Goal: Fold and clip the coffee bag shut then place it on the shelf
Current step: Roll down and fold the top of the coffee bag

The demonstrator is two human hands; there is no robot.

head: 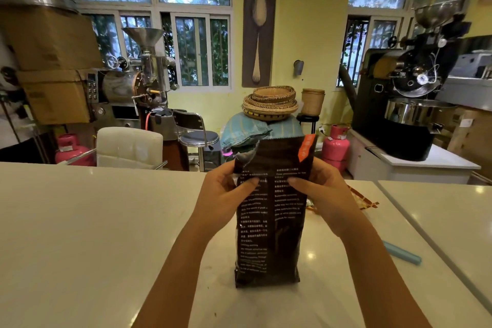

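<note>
White counter [93,221], coffee bag [269,221] upright at centre — my left hand [221,194] and right hand [327,192] pinch its upper sides, thumbs on the printed face; foil looks stiff, slick, crinkly — fold at the open top.

I am looking into a coffee roasting workshop. Two drum roasters [133,82] [410,82] stand along the windowed wall, with pink gas cylinders [336,146], stacked cardboard boxes [53,61] and woven trays [270,102] beside them.
</note>
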